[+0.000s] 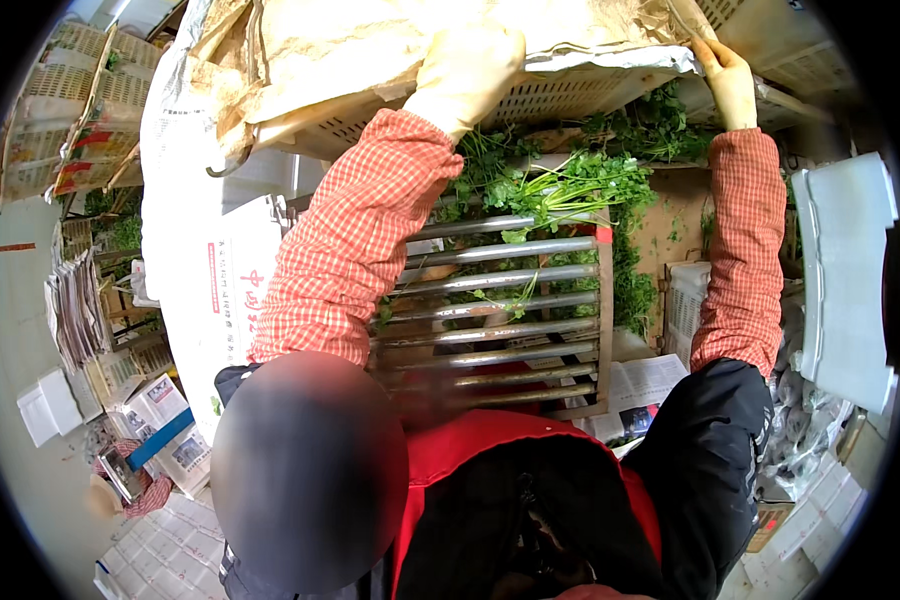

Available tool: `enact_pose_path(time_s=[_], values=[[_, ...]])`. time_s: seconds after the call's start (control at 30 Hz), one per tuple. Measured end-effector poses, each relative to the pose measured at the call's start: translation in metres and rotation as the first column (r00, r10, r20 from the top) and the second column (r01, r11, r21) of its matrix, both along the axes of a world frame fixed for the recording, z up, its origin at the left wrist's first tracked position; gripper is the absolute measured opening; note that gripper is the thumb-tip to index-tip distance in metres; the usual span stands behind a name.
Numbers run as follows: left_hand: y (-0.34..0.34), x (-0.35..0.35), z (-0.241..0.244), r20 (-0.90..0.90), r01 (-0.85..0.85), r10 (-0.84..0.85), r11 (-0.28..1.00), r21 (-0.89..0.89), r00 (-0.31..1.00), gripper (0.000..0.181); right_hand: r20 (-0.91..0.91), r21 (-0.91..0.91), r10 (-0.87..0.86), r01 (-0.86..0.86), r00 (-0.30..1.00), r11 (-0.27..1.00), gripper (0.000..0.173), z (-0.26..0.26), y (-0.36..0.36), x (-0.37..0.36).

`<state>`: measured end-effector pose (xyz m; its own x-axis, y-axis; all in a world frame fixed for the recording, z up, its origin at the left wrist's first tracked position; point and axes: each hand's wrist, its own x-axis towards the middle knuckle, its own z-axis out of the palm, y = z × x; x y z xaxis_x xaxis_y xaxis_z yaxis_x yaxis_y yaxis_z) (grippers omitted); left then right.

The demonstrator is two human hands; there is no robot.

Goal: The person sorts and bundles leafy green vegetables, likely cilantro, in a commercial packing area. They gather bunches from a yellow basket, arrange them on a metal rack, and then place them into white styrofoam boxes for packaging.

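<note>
My left hand (469, 75), pale as if gloved and washed out by glare, is closed on the near edge of a perforated plastic crate (562, 97) lined with brown paper (330, 60). At the crate's right corner, my right hand (724, 79) has its fingers bent over the rim. The crate is tilted, and its slotted side faces me. Below it, a bunch of leafy green herbs (570, 187) with pale stems lies on the far end of a metal slatted rack (495, 281). A small sprig (521, 300) rests across the bars.
White foam boxes (844, 277) stand at the right, above plastic bags (802, 420). Printed newspaper (649, 386) lies beside the rack. More crates (90, 82) and stacked papers (75, 307) are at the left. Another person's checked sleeve (150, 495) shows at lower left.
</note>
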<state>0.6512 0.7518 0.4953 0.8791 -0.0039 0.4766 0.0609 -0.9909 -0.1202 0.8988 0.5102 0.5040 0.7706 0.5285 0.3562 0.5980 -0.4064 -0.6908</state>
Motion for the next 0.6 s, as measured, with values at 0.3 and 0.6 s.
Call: enact_pose_path(time_s=[0.3, 0.6], values=[[0.026, -0.03, 0.025, -0.091, 0.07, -0.07, 0.998, -0.002, 0.993, 0.034, -0.343, 0.133, 0.01, 0.038, 0.939, 0.99, 0.029, 0.054, -0.001, -0.03], [0.013, -0.044, 0.02, 0.092, -0.069, 0.058, 0.99, 0.119, 0.994, 0.042, -0.364, 0.201, 0.053, 0.023, 0.93, 0.979, 0.03, 0.064, -0.004, -0.067]])
